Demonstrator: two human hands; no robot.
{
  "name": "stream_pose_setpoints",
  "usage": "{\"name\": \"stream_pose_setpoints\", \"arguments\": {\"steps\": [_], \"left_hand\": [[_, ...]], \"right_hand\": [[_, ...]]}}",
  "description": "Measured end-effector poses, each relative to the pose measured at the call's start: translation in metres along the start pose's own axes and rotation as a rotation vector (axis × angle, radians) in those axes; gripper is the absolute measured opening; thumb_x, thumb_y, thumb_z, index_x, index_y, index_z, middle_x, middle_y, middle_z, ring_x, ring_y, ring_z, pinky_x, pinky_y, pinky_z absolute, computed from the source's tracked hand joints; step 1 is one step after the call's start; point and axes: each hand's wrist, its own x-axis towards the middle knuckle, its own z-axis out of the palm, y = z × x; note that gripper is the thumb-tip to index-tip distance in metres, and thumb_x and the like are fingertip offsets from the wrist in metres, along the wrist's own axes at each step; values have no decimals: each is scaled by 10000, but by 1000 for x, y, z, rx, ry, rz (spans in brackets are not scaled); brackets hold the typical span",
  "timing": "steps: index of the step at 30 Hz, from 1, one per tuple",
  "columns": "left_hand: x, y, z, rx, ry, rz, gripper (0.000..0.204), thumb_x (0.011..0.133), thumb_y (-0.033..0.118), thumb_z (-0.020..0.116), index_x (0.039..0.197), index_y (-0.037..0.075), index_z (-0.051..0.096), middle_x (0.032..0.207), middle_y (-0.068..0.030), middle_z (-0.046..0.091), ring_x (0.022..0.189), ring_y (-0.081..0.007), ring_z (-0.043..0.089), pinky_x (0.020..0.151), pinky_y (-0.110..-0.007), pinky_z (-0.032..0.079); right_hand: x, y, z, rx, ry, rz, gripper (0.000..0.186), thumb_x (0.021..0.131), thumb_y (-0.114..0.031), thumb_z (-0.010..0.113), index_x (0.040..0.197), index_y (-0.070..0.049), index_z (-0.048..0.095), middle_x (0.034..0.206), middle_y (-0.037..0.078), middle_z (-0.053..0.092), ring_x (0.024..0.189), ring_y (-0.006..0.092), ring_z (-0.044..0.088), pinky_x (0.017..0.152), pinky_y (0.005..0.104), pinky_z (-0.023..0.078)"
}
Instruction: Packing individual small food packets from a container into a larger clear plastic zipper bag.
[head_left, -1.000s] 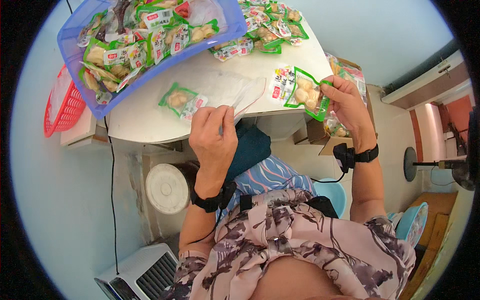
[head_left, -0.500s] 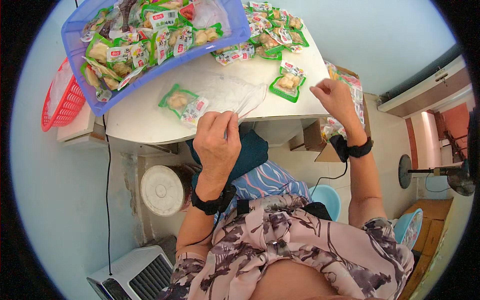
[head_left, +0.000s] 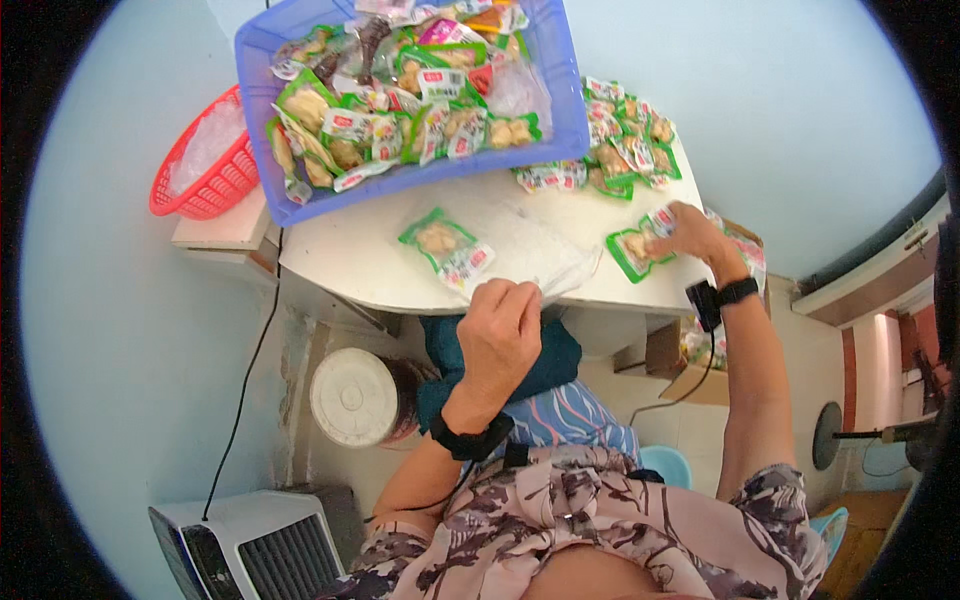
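Head view, looking down from above: a person in a floral top is sitting at a white table (head_left: 380,270), both forearms reaching up from the lower edge.

The left hand (head_left: 497,335) is resting at the near edge of the table, fingers curled and pinching the edge of a clear bag (head_left: 535,245) that is lying flat on the tabletop. A dark band is circling that wrist.

The right hand (head_left: 695,232) is reaching farther out, to the right side of the table, fingers closing on a green packet (head_left: 632,250) of pale snack pieces that is lying on the table, just right of the clear bag. A black watch (head_left: 735,292) is sitting on this wrist.

Another green packet (head_left: 447,248) is lying alone on the table, just left of the clear bag and far of the left hand.

A blue tub (head_left: 420,185) is occupying the far left part of the table. It is holding a heap of green and white snack packets, with a few clear and pink wrappers among them. More packets (head_left: 620,150) are lying loose in a pile on the table, right of the tub and far of the right hand.

A red basket (head_left: 205,160) is sitting on a ledge left of the tub, holding something pale and clear; what it is cannot be told.

Under the table, a white bucket lid (head_left: 352,397) is showing at left, and a cardboard box (head_left: 690,360) at right.
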Motion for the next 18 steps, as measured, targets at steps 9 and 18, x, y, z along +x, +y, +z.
{"name": "stream_pose_setpoints", "arguments": {"steps": [9,18], "left_hand": [[9,0,4,-36,47,-8,89,786,2,691,870,7,662,778,-123,588,693,-290,589,604,-360,469],[12,2,9,-35,86,-1,131,774,7,705,895,32,661,773,-99,518,698,-273,545,594,-355,451]], "right_hand": [[-89,-27,-3,931,106,41,254,848,-21,646,1094,35,614,972,67,686,790,117,624,696,262,513],[-136,-116,54,1558,-105,98,296,935,-37,568,1210,66,534,1151,143,647,1014,201,650,899,337,531]]}}
